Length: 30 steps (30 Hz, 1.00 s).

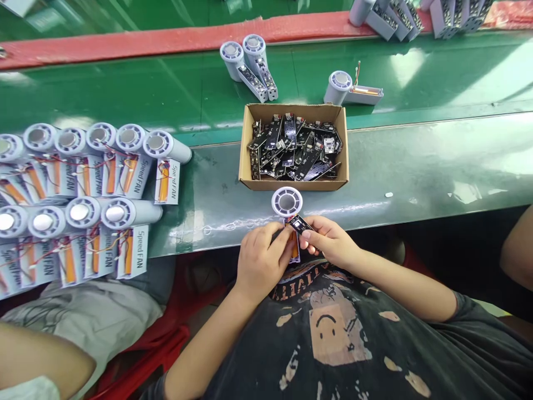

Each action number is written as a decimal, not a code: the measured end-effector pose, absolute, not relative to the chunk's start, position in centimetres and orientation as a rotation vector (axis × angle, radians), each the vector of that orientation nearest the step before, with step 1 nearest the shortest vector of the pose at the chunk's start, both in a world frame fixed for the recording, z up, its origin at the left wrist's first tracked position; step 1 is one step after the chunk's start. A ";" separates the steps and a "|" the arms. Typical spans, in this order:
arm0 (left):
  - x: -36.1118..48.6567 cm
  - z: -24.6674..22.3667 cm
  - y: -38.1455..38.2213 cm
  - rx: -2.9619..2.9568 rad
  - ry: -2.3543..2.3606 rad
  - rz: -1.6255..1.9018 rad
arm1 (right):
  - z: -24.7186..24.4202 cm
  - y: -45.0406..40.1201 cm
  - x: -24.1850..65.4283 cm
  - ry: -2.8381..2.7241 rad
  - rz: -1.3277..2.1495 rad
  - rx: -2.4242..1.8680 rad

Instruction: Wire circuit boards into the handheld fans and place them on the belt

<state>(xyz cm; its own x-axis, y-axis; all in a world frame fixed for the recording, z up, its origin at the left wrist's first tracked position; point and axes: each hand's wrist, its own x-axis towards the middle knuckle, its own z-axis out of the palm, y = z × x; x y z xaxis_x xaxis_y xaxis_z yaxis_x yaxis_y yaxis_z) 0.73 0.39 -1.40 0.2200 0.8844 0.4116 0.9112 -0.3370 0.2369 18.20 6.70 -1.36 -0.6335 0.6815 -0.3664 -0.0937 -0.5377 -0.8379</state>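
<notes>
A pale lilac handheld fan [287, 201] with a round slotted head sits at the table's near edge, its handle towards my body. An orange battery [295, 244] shows inside the opened handle. My left hand [263, 256] is closed around the fan's left side, fingertips close to the top of the handle; what they pinch there is partly hidden. Between the thumb and fingers of my right hand [333, 240] is a small black circuit board [300, 223], tilted above the handle and near the left fingertips.
Just beyond stands a cardboard box [242, 161] full of black circuit boards [310, 155]. Rows of opened fans [125, 214] lie at the left. More fans [255, 61] stand on the green surface [166, 89] behind, with one opened fan [339, 86] right of them. People sit on both sides.
</notes>
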 end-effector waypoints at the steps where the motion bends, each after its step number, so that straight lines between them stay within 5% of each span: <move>1: 0.7 -1.4 0.3 -2.408 -1.760 -0.787 | -1.4 6.7 18.2 -1.137 2.191 -0.972; 16: 0.8 -1.6 0.8 -2.420 -1.734 -0.890 | -1.5 6.6 18.6 -1.168 2.232 -0.862; 24: 0.8 -1.5 0.6 -2.434 -1.765 -0.924 | -0.6 7.0 19.0 -1.721 1.848 -0.854; 30: 0.8 -1.5 0.6 -2.441 -1.760 -0.932 | -0.7 6.8 18.9 -1.662 1.881 -0.944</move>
<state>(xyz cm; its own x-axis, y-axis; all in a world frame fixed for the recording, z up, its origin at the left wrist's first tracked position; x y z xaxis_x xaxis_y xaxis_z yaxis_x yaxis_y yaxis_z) 0.80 0.62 -1.46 0.2006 0.8685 0.4534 0.8633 -0.3755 0.3373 18.86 6.83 -0.71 -0.6607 0.7254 -0.1930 0.1022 -0.1678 -0.9805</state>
